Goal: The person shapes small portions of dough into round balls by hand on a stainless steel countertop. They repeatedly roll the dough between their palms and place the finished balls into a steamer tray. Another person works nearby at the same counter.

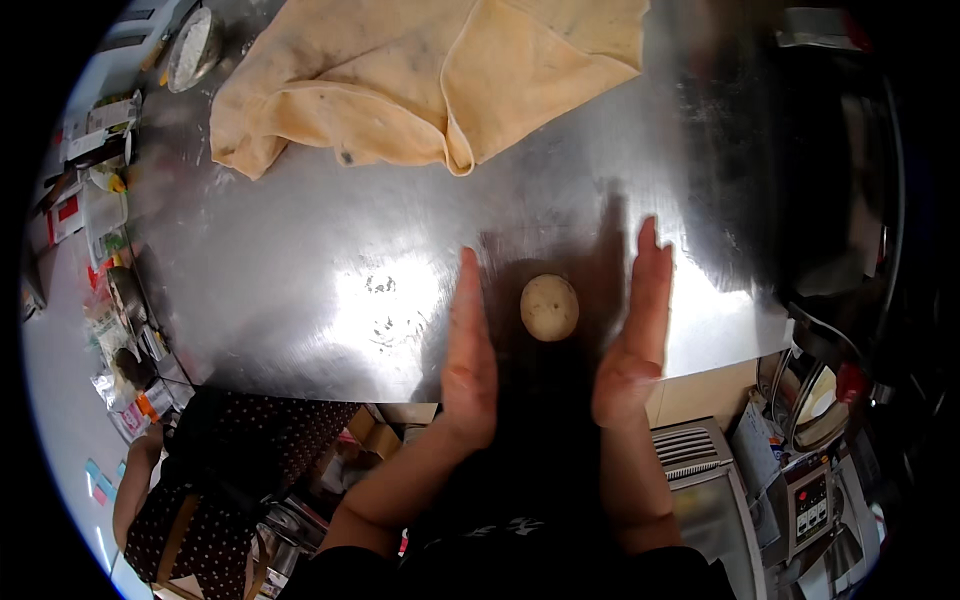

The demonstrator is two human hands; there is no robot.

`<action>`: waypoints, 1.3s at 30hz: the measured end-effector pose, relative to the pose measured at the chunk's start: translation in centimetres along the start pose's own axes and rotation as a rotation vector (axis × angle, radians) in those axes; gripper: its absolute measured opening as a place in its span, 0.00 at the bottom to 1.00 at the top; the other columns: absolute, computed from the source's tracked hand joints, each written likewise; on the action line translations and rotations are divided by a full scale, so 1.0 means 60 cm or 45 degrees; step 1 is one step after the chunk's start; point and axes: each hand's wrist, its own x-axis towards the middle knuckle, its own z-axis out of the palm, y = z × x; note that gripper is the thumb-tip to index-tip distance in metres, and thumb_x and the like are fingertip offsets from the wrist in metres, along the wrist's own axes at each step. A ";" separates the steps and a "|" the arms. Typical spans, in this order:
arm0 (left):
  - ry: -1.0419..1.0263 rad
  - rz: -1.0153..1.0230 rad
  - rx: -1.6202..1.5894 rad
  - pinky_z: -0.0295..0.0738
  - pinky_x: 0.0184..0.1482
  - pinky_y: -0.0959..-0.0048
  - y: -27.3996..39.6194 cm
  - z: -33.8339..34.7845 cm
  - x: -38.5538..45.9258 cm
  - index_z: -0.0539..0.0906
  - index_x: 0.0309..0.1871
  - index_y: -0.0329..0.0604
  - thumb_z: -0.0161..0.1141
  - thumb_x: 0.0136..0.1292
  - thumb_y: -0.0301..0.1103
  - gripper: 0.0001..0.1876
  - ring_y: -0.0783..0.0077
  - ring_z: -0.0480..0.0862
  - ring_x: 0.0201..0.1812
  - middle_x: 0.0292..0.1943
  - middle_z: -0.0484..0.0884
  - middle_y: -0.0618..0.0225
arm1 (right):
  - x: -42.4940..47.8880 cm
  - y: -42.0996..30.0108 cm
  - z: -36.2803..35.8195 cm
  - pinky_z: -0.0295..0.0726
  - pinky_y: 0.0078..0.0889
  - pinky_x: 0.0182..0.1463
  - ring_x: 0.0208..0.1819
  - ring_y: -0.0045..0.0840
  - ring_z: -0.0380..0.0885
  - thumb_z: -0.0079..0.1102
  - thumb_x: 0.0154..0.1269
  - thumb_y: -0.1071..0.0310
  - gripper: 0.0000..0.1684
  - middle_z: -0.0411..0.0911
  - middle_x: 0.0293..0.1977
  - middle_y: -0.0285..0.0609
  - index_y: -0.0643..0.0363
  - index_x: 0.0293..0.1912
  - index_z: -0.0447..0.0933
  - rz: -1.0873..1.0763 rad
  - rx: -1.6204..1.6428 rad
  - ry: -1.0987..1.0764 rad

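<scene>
A smooth, pale ball of dough [550, 307] rests on the stainless steel worktop [285, 225], in the gap between my two hands. On its left, my left hand [470, 360] stands on edge with the fingers stretched straight ahead. My right hand [637, 330] mirrors it on the other side, slightly blurred, its palm turned inward. Neither palm touches the dough, and both hands hold nothing. Farther back, a large folded sheet of dough or dough-coloured cloth [390, 82] lies on the metal, cut off by the top of the picture.
At the far left corner sits a metal bowl of white powder [195, 49]. Packets and containers [112, 300] crowd the left side. A co-worker in a dotted apron [195, 517] stands at lower left. An appliance with a control panel [811, 502] is at lower right, below the worktop's edge.
</scene>
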 end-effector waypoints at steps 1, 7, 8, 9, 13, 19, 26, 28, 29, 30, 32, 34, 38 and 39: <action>0.019 -0.007 0.038 0.29 0.77 0.60 0.013 -0.011 0.010 0.43 0.75 0.27 0.27 0.68 0.71 0.51 0.57 0.37 0.79 0.78 0.39 0.50 | -0.012 -0.004 -0.022 0.44 0.50 0.76 0.76 0.50 0.47 0.29 0.72 0.31 0.53 0.46 0.73 0.64 0.69 0.74 0.39 0.025 -0.002 0.032; -0.326 0.016 0.369 0.49 0.74 0.60 0.058 -0.047 0.017 0.50 0.75 0.31 0.64 0.62 0.41 0.45 0.52 0.54 0.75 0.75 0.52 0.46 | -0.090 -0.063 -0.141 0.47 0.49 0.75 0.75 0.48 0.51 0.36 0.75 0.41 0.46 0.51 0.72 0.64 0.69 0.74 0.44 0.139 -0.203 -0.054; -0.359 0.022 0.533 0.53 0.73 0.60 0.065 -0.044 0.023 0.52 0.75 0.33 0.68 0.58 0.36 0.47 0.52 0.57 0.74 0.73 0.54 0.46 | -0.102 -0.080 -0.155 0.50 0.48 0.75 0.74 0.47 0.53 0.37 0.76 0.43 0.44 0.53 0.71 0.63 0.69 0.74 0.45 0.189 -0.196 -0.043; -0.394 0.031 0.697 0.57 0.72 0.60 0.067 -0.041 0.030 0.53 0.75 0.35 0.72 0.55 0.32 0.48 0.51 0.60 0.73 0.72 0.57 0.47 | -0.114 -0.096 -0.166 0.52 0.46 0.75 0.74 0.45 0.54 0.37 0.76 0.46 0.42 0.56 0.71 0.63 0.69 0.74 0.46 0.238 -0.189 -0.028; -0.309 0.189 0.954 0.72 0.62 0.64 0.056 -0.012 0.040 0.61 0.71 0.39 0.77 0.47 0.33 0.47 0.52 0.71 0.64 0.62 0.69 0.50 | -0.192 -0.085 -0.194 0.57 0.42 0.73 0.71 0.40 0.62 0.38 0.78 0.56 0.32 0.64 0.67 0.58 0.68 0.72 0.54 0.528 -0.078 0.137; -0.442 0.452 1.319 0.76 0.55 0.63 0.070 0.021 0.056 0.69 0.64 0.39 0.76 0.44 0.30 0.41 0.51 0.75 0.56 0.57 0.73 0.54 | -0.253 -0.089 -0.186 0.66 0.37 0.68 0.63 0.36 0.72 0.44 0.77 0.64 0.26 0.74 0.59 0.53 0.69 0.67 0.62 0.671 -0.034 0.253; -0.420 0.446 1.538 0.73 0.58 0.59 0.067 0.051 0.035 0.73 0.61 0.39 0.71 0.50 0.30 0.32 0.48 0.73 0.56 0.56 0.73 0.53 | -0.290 -0.099 -0.232 0.77 0.39 0.57 0.52 0.45 0.79 0.61 0.67 0.66 0.25 0.79 0.50 0.56 0.70 0.58 0.71 0.408 -0.517 0.243; -0.364 0.483 1.618 0.72 0.58 0.58 0.048 0.060 0.030 0.73 0.61 0.39 0.70 0.51 0.30 0.31 0.46 0.72 0.56 0.55 0.73 0.52 | -0.301 -0.100 -0.259 0.79 0.41 0.52 0.48 0.46 0.80 0.64 0.63 0.65 0.25 0.80 0.47 0.54 0.69 0.55 0.73 0.282 -0.704 0.253; -0.362 0.531 1.633 0.72 0.58 0.57 0.039 0.063 0.029 0.73 0.61 0.40 0.70 0.52 0.30 0.31 0.45 0.72 0.56 0.55 0.73 0.50 | -0.311 -0.098 -0.275 0.80 0.40 0.51 0.47 0.45 0.80 0.65 0.63 0.63 0.26 0.80 0.46 0.54 0.68 0.55 0.73 0.281 -0.759 0.246; -0.360 0.551 1.675 0.72 0.58 0.57 0.034 0.066 0.030 0.74 0.60 0.41 0.69 0.52 0.30 0.30 0.44 0.72 0.56 0.55 0.73 0.49 | -0.316 -0.099 -0.289 0.80 0.40 0.50 0.46 0.44 0.80 0.65 0.62 0.62 0.26 0.81 0.45 0.54 0.68 0.55 0.74 0.265 -0.813 0.242; -0.288 0.553 1.650 0.72 0.58 0.55 0.024 0.063 0.030 0.76 0.57 0.44 0.68 0.52 0.29 0.26 0.46 0.72 0.56 0.55 0.73 0.51 | -0.325 -0.104 -0.323 0.80 0.40 0.49 0.46 0.44 0.80 0.66 0.61 0.61 0.26 0.81 0.44 0.54 0.68 0.55 0.74 0.279 -0.858 0.218; -0.323 0.543 1.534 0.72 0.56 0.56 0.015 0.044 0.043 0.78 0.54 0.39 0.69 0.51 0.28 0.24 0.48 0.76 0.52 0.48 0.77 0.52 | -0.342 -0.105 -0.365 0.80 0.40 0.48 0.45 0.43 0.81 0.66 0.61 0.60 0.27 0.81 0.42 0.54 0.67 0.54 0.75 0.306 -0.878 0.207; 0.118 0.031 1.116 0.77 0.46 0.71 0.014 0.046 0.047 0.77 0.53 0.33 0.70 0.57 0.29 0.22 0.71 0.79 0.42 0.40 0.81 0.62 | -0.397 -0.082 -0.474 0.81 0.39 0.47 0.43 0.42 0.81 0.65 0.62 0.58 0.27 0.81 0.42 0.51 0.67 0.54 0.75 0.389 -0.857 0.286; 0.057 -0.020 1.175 0.77 0.46 0.71 0.019 0.073 0.024 0.77 0.53 0.33 0.70 0.56 0.29 0.22 0.71 0.79 0.42 0.41 0.81 0.62 | -0.415 -0.077 -0.506 0.81 0.38 0.46 0.43 0.41 0.81 0.65 0.62 0.58 0.26 0.81 0.41 0.50 0.66 0.54 0.75 0.425 -0.879 0.297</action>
